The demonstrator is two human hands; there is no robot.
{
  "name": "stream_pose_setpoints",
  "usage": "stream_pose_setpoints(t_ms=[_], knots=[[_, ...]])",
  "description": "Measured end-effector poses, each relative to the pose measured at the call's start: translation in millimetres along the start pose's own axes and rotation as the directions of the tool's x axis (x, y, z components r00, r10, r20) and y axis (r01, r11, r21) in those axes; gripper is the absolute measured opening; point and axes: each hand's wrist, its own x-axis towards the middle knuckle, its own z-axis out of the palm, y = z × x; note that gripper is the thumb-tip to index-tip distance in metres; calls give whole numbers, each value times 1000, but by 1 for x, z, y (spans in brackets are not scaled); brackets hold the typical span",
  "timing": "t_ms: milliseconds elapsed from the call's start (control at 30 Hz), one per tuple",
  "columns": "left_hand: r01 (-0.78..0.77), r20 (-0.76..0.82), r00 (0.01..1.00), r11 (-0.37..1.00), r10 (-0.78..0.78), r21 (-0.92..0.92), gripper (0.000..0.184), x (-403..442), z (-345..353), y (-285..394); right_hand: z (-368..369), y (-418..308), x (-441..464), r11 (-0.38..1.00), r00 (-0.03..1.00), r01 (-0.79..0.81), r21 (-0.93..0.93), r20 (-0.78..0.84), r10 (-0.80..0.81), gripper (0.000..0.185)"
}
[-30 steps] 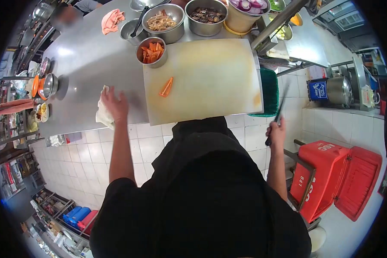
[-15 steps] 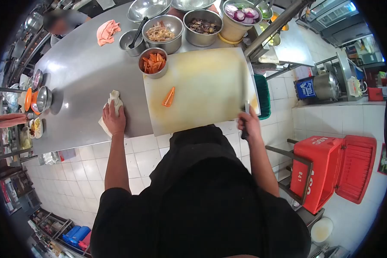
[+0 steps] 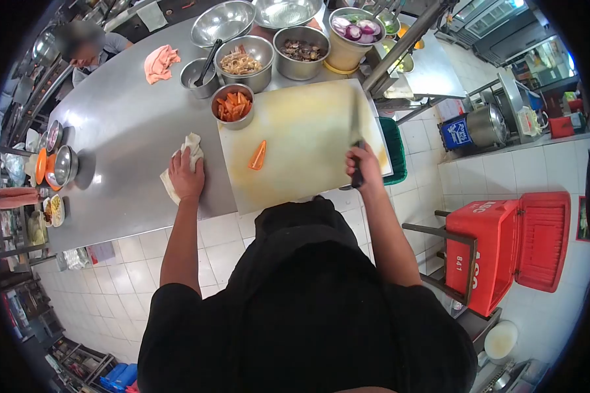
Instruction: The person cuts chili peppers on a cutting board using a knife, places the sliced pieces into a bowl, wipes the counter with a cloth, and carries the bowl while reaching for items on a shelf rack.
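My left hand is on a white cloth on the steel table, its fingers closed round the cloth's near part. At the right side of the cutting board, my right hand grips the black handle of a knife; the blade is a blur over the board. A carrot piece lies on the board's left part. Cut carrots fill a small steel pot at the board's upper left corner.
Behind the board stand steel bowls of sliced food and a tub of onions. A pink cloth lies farther back. A green basket is right of the board, a red bin lower right. Another person stands upper left.
My right hand has brought the knife from beyond the board's right side to over the board. My left hand has come down onto the white cloth and moved it slightly right.
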Motion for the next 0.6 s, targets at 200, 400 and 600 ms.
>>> stream_pose_setpoints(t_ms=[200,400,600], knots=[[-61,-31,998,997,59,-52,50,0,-2,-2,-87,-13,-53,983,907,174,-62,-378,-185,14],[-75,15,997,997,75,-3,49,4,-4,2,-50,-13,-76,828,696,522,-202,-461,-551,48],[-102,3,995,994,102,-29,49,1,7,-3,-51,40,-22,938,844,243,-248,-422,-331,37]])
